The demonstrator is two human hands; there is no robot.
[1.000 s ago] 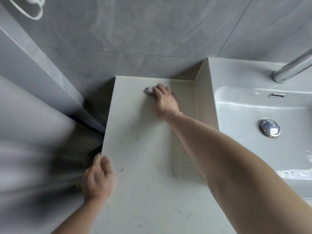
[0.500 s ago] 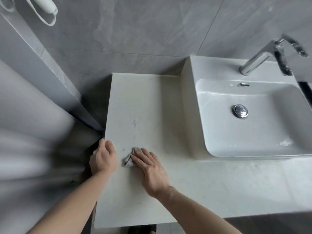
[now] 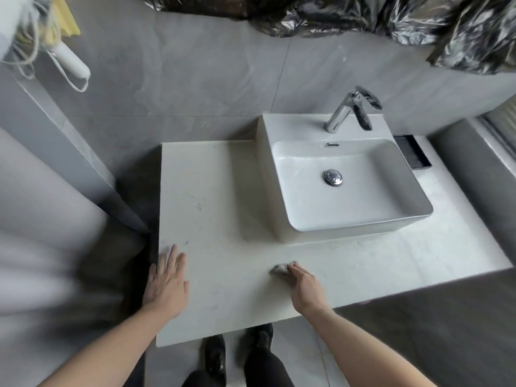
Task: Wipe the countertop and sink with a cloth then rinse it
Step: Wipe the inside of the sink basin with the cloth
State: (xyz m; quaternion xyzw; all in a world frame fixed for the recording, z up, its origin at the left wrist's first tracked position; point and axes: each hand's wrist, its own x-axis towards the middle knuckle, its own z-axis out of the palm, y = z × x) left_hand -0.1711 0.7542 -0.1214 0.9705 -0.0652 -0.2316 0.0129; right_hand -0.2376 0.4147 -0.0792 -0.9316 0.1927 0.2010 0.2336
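Observation:
A pale stone countertop [image 3: 212, 196] carries a white rectangular basin sink [image 3: 360, 202] with a chrome faucet [image 3: 339, 118] and a chrome drain plug [image 3: 332, 177]. My right hand [image 3: 303, 284] presses a small grey cloth [image 3: 280, 270] flat on the counter's front strip, just ahead of the sink's front left corner. Only the cloth's left edge shows past my fingers. My left hand [image 3: 167, 280] lies flat, fingers spread, on the counter's front left edge and holds nothing.
Grey tiled wall behind. A black crinkled plastic sheet [image 3: 363, 15] hangs at the top. A white handle with a cord [image 3: 71, 62] hangs at upper left. A black tray [image 3: 413, 155] sits right of the sink. My black shoes [image 3: 237, 356] show below the counter edge.
My right hand slid the cloth from the counter's back to the front left, then right along the front strip. My left hand flattened on the counter. The view pulled back.

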